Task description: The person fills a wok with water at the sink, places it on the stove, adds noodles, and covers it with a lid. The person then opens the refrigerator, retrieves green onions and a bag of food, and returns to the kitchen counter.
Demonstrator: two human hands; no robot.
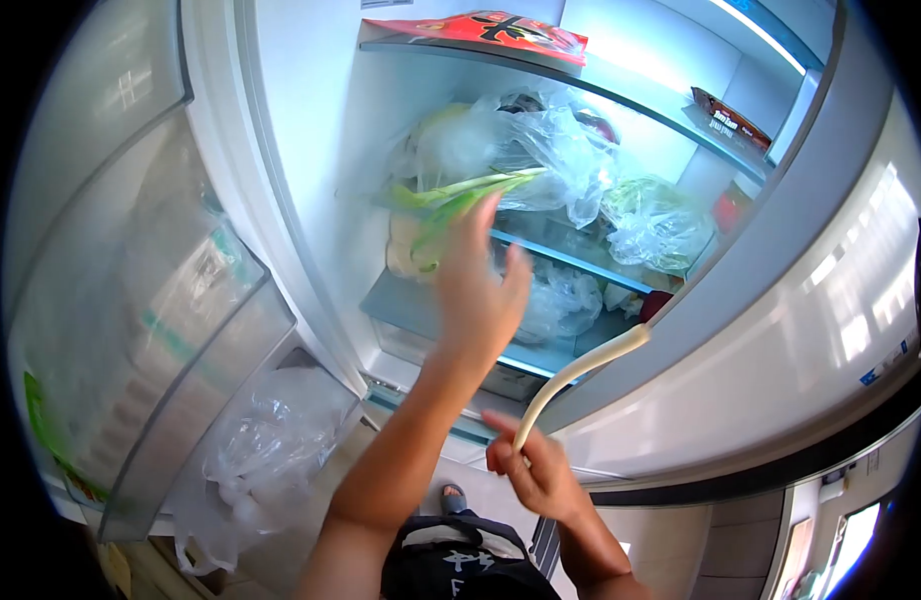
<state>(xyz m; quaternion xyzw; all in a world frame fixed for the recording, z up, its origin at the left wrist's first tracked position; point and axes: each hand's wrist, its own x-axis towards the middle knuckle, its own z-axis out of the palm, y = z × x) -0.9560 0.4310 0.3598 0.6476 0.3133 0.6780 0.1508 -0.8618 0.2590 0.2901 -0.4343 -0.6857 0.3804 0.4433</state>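
An open fridge stands in front of me. My left hand (481, 290) is raised before its shelves, fingers apart and a little blurred, with nothing visible in it. Just beyond the fingertips, green onions (471, 190) lie on the middle shelf against clear plastic bags (561, 150). Lower down, outside the fridge, my right hand (541, 475) is closed around the lower end of a long, pale, curved stalk (581, 372). The stalk's upper end points up and right, past the fridge's edge.
A red packet (501, 35) and a brown snack pack (731, 120) sit on the upper shelf (621, 90). Bagged greens (656, 220) are at the right. The open door (211, 380) at the left has bins, with a plastic bag (271, 450) hanging low.
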